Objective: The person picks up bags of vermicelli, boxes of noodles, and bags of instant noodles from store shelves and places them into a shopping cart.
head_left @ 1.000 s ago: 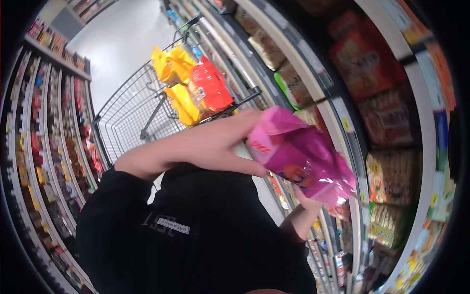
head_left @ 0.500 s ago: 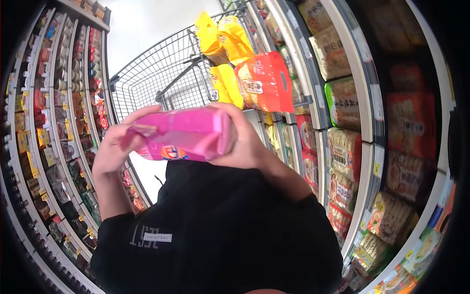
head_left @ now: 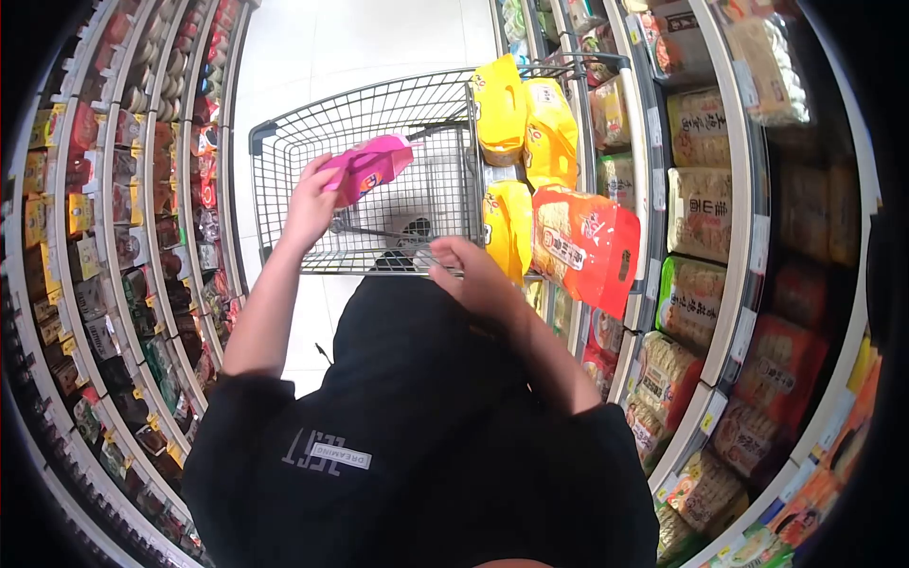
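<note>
My left hand (head_left: 312, 204) grips one end of a pink package (head_left: 369, 168) and holds it over the wire shopping cart (head_left: 327, 101). The package is tilted, its far end pointing right. Near the cart's close rim is my right hand (head_left: 469, 275), with nothing in it and its fingers loosely apart. Several yellow bags (head_left: 550, 133) stand at the cart's right end. Beside them leans a red bag (head_left: 589, 248) with a see-through window, close to my right hand.
Shelves of packaged noodles (head_left: 699, 213) line the right side, close to the cart's end. More shelves (head_left: 123, 218) with small packs and bowls run along the left. Pale floor tiles (head_left: 379, 38) show beyond the cart.
The pink package was between both hands in front of my chest. My right hand has let go, while my left hand has carried the package forward over the cart.
</note>
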Tool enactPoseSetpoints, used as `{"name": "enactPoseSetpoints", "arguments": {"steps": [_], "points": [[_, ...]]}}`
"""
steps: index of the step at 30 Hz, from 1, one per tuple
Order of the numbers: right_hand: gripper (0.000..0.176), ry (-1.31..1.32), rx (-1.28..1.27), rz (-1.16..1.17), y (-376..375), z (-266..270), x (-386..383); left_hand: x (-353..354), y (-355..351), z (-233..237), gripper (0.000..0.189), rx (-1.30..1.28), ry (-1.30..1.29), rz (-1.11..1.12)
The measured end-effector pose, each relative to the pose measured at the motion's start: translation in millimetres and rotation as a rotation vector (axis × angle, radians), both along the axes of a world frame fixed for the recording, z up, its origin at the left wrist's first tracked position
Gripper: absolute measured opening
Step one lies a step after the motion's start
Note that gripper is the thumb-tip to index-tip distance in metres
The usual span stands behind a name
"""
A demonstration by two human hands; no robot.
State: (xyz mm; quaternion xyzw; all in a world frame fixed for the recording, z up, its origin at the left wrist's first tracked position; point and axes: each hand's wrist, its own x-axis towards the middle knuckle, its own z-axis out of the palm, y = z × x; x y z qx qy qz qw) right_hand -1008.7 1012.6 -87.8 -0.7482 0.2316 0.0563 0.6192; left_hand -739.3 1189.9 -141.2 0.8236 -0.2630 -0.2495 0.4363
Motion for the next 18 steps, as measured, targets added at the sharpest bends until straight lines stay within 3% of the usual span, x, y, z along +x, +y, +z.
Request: {"name": "enactPoseSetpoints", "arguments": {"steps": [4,9,14,18], "points": [[0.042,0.078,-0.012,-0.018,-0.4,11.6,-6.9,38.2,-52.9,-108.0,0.028,0.014,0.106,-0.023],[0.041,0.182,0.027,-0.126,-6.1,27.5,-2.0,50.6,-127.1,-202.4,0.032,-0.006,0.369,-0.025],[0.041,0.267,0.030,-0.225,-12.6,31.0,-11.5,55.0,-186.1,-258.9,0.032,0.011,0.505,-0.107],[0.042,0.312,0.043,-0.318,-11.9,31.4,-21.3,62.8,-213.5,-292.8,0.046,-0.017,0.738,0.022]]}}
